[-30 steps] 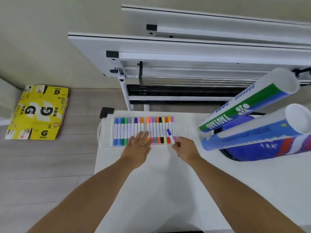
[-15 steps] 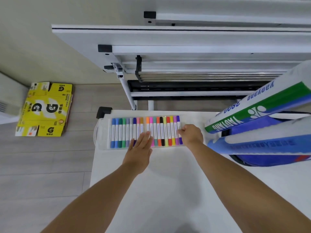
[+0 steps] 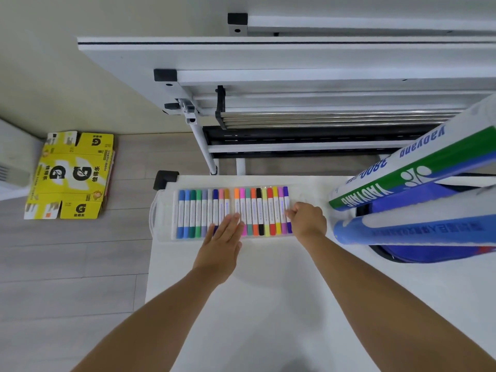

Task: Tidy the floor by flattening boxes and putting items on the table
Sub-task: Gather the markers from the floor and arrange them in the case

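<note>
Clear plastic, that case [image 3: 163,210], lying near the far left corner of the white table [image 3: 268,304] with its row of markers [image 3: 204,210] side by side inside. A second ago the right hand [image 3: 308,221] was pinching a purple marker [image 3: 286,196] just above the row; now that marker sits in the last slot at the right end, so the set looks complete. The right hand is curled against that end, fingertips on the purple marker, and I cannot tell whether it pinches it or only pushes it home. The left hand [image 3: 220,245] lies flat across the middle of the row, fingers straight and together, steadying the case as it did before. On the floor [image 3: 67,264] to the left, well apart from the table, a yellow box [image 3: 72,178] lies flattened. Two tubes [image 3: 402,178] lean over the table's right side. I'd judge the marker job nearly done, with the case only needing to be closed
</note>
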`<state>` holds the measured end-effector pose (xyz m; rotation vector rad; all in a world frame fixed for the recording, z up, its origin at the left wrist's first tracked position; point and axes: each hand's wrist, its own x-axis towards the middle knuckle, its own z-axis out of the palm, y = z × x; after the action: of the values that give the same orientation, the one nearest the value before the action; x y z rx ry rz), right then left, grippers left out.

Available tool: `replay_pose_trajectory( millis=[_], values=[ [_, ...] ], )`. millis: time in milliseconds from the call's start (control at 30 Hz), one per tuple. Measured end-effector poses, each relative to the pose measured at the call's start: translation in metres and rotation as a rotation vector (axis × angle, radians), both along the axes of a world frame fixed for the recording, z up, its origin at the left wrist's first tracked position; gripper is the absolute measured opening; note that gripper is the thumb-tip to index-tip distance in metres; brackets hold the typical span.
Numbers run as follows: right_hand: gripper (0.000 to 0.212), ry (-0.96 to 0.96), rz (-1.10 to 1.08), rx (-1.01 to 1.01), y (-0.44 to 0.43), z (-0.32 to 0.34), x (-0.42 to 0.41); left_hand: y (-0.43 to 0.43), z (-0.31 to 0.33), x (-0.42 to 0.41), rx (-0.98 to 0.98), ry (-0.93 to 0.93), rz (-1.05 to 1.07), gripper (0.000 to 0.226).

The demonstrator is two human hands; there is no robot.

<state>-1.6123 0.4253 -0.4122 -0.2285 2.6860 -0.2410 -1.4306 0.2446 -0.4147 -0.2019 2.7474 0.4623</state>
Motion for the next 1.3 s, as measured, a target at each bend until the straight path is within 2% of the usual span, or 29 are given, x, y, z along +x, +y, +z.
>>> replay_pose_trajectory(
  millis=[267, 433, 533, 633, 733, 833, 1033, 1200, 1300],
  values=[
    [0.018, -0.102, 0.009, 0.053, 0.011, 0.008, 0.044, -0.010, 0.005, 0.035, 0.005, -0.049, -0.129, 0.056],
    [0.021, -0.018, 0.084, 0.097, 0.022, 0.020, 0.055, -0.033, 0.016, 0.041, -0.026, -0.028, -0.207, 0.055],
    [0.030, 0.062, 0.101, 0.072, 0.024, 0.027, 0.061, -0.059, 0.026, 0.043, -0.146, -0.058, -0.037, 0.055],
    [0.049, -0.041, 0.054, 0.104, 0.024, 0.030, 0.068, -0.092, 0.030, 0.046, -0.213, -0.152, 0.244, 0.055],
    [0.058, -0.223, -0.030, 0.064, 0.022, 0.030, 0.076, -0.120, 0.025, 0.052, -0.155, -0.259, 0.418, 0.052],
    [0.053, -0.238, -0.063, 0.018, 0.019, 0.029, 0.079, -0.135, 0.024, 0.053, -0.014, -0.323, 0.466, 0.050],
    [0.052, -0.172, -0.169, -0.074, 0.016, 0.030, 0.072, -0.144, 0.034, 0.045, 0.166, -0.113, 0.560, 0.047],
    [0.053, -0.185, -0.286, -0.141, 0.012, 0.038, 0.069, -0.149, 0.066, 0.043, 0.204, 0.140, 0.665, 0.043],
    [0.052, -0.178, -0.470, -0.241, 0.001, 0.049, 0.066, -0.143, 0.099, 0.031, 0.265, 0.270, 0.660, 0.047]
  ],
)
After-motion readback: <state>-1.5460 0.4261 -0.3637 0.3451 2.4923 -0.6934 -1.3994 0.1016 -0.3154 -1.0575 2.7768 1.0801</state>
